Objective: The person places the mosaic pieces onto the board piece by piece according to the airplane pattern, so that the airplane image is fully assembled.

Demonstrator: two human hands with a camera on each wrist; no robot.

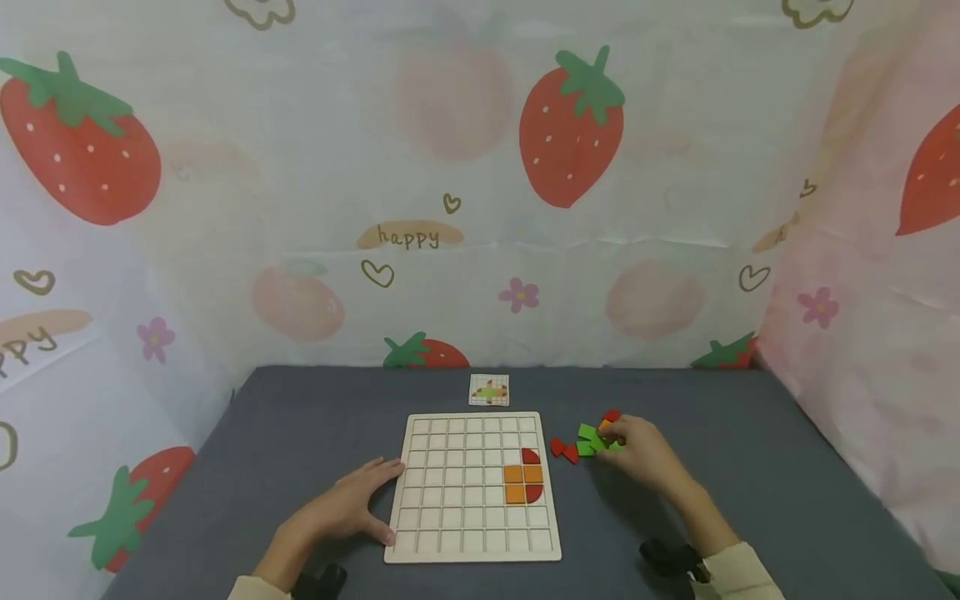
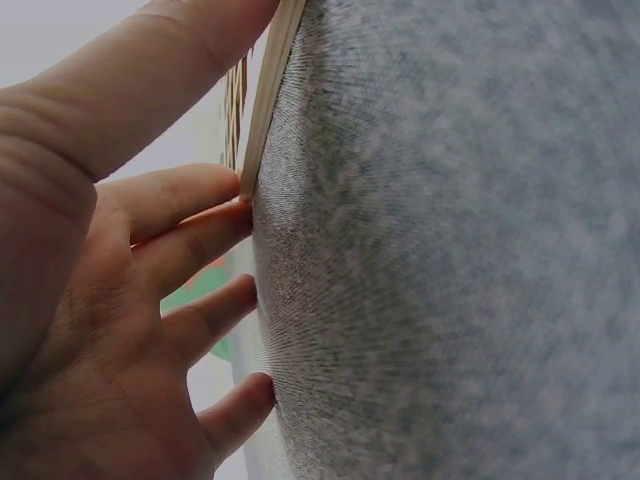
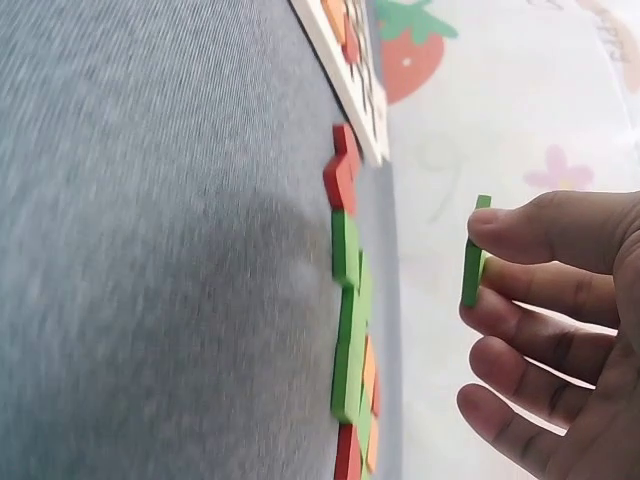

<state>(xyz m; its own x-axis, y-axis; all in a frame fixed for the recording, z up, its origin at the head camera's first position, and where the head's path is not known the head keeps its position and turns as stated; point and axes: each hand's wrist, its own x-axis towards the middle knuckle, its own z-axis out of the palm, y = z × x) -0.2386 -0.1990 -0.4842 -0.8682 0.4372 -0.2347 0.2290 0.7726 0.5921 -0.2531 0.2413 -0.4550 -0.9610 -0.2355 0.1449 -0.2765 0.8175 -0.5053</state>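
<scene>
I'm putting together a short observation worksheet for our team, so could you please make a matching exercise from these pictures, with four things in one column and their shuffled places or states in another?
Things
1. Left hand
2. Picture card
3. Right hand
4. Board

Places or states
A. Pinches a green piece
B. Carries orange pieces and red pieces
C. Touches the board's left edge
D. Lies on the table beyond the board's far edge

Right pairs: 1-C, 2-D, 3-A, 4-B
</scene>
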